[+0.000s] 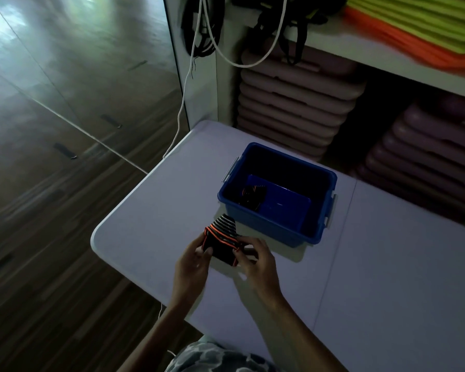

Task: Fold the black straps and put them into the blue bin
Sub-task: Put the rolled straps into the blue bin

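A black strap with orange edging (222,241) is folded into a short stack just above the pale table (387,264). My left hand (192,265) grips its left end and my right hand (255,261) pinches its right end. The blue bin (269,224) stands on the table just beyond the strap, open at the top. Inside it, near the left wall, lies another folded black strap with orange trim (253,196).
The table's rounded left corner (97,234) is close to my left hand, with wooden floor beyond it. White shelving behind the bin holds stacked pinkish pads (293,103) and orange and yellow mats (419,30). A white cord (181,108) and black straps (199,28) hang from the shelf.
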